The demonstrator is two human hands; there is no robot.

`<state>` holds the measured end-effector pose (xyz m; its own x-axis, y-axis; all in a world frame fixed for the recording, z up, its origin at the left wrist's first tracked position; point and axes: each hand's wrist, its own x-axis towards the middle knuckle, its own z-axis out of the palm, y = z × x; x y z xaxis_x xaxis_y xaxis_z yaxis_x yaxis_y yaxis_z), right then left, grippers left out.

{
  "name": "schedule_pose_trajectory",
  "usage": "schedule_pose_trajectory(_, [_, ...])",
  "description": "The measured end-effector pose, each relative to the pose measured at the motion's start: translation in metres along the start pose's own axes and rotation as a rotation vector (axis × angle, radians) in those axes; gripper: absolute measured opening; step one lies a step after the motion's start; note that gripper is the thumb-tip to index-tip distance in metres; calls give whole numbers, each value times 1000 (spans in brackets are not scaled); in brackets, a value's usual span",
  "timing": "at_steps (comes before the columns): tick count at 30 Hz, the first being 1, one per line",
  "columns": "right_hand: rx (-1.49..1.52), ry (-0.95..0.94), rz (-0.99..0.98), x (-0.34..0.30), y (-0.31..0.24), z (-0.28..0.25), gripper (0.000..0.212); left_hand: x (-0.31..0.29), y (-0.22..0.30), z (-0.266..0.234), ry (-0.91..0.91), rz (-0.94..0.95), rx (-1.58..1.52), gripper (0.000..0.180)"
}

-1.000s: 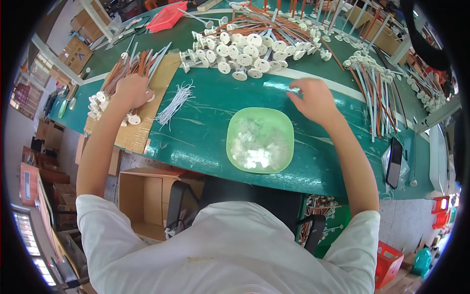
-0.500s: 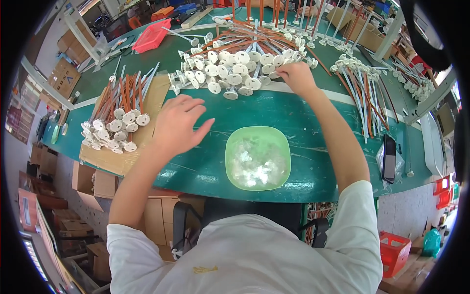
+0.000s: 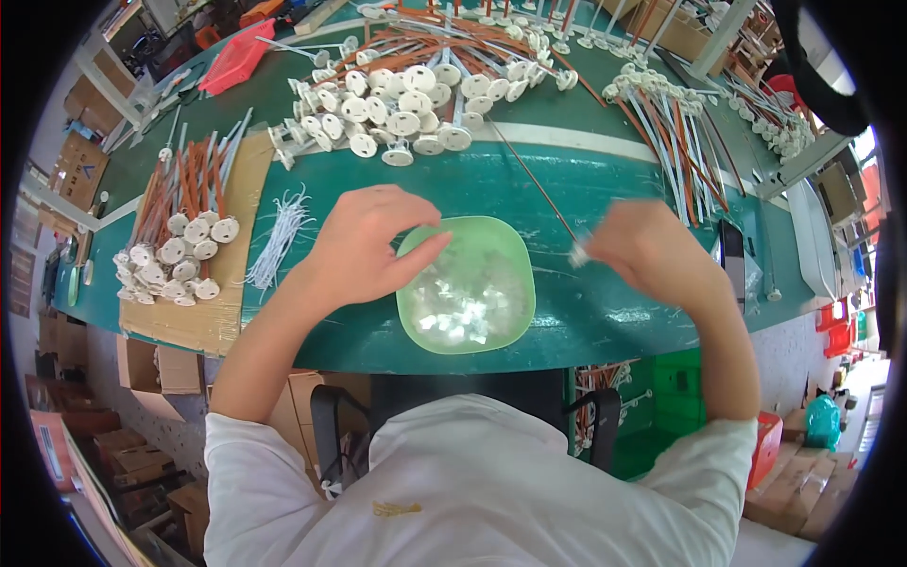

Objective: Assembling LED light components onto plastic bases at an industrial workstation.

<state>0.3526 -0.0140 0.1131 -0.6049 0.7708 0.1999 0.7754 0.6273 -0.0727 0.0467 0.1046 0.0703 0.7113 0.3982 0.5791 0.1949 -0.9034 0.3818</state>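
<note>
Holds a thin brown rod [image 3: 537, 184] near its white disc end [image 3: 577, 255] in the motion-blurred right hand [image 3: 652, 250], with fingers closed on it; cannot tell the exact finger placement. Angles the rod over the green table [image 3: 605, 331], right of a light-green bowl [image 3: 487, 234] of shiny clear flakes [image 3: 468, 317], with its far end near a heap of brown and grey disc-ended rods [image 3: 397, 109]. Curves the left hand [image 3: 368, 246] by the bowl's upper left rim, half open, with a gap between thumb and fingertips and nothing visible in hold. Shows farther left a bunch of white ties [image 3: 279, 236] beside a cardboard sheet [image 3: 227, 317] under a smaller rod bundle [image 3: 175, 241]
</note>
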Motion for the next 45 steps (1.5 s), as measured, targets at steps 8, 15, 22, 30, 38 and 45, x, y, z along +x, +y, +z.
schedule_pose_trajectory(8, [311,482,179,-89,-94,-74,9,11,43,0,-214,-87,-390,17])
schedule_pose_trajectory(15, [-52,859,-140,7,-55,13,18,29,75,37,-51,-133,-925,42])
schedule_pose_trajectory(22, [-116,1002,-293,49,-18,61,26,26,41,57,277,-286,-1006,40])
schedule_pose_trajectory(30, [3,968,-330,47,-13,83,34,3,11,64,83,-317,-1157,35])
schedule_pose_trajectory(38, [70,931,-389,41,-20,87,32,2,4,60,-43,-111,-1233,36])
schedule_pose_trajectory(45, [81,905,-423,40,-27,89,30,-3,8,64,-120,-309,-1425,45])
